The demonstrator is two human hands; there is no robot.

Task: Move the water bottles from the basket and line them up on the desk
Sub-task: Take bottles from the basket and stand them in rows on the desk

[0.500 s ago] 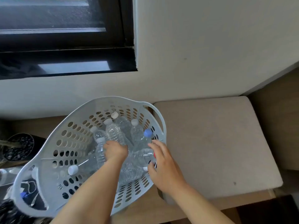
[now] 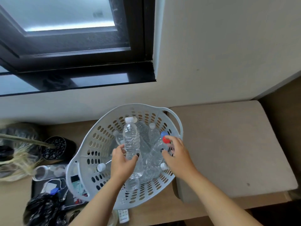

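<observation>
A pale grey perforated basket (image 2: 91,144) stands on the wooden desk (image 2: 162,212) and holds several clear water bottles. My left hand (image 2: 122,162) grips the lower part of one white-capped bottle (image 2: 131,136), which stands upright above the pile. My right hand (image 2: 177,155) reaches into the basket's right side, its fingers curled around a red-capped bottle (image 2: 166,140) lying beside a blue-capped one (image 2: 163,134). More bottles (image 2: 151,168) lie tangled beneath both hands.
A beige cushion (image 2: 228,144) lies right of the basket against the wall. Left of it are a dark plant pot (image 2: 53,148), a glass jar (image 2: 45,172), a black tray of clutter (image 2: 48,188) and a black bag (image 2: 42,209). A window is above.
My left hand has lifted a white-capped bottle upright out of the pile. My right hand has closed around the red-capped bottle. The camera has tilted up and shifted left.
</observation>
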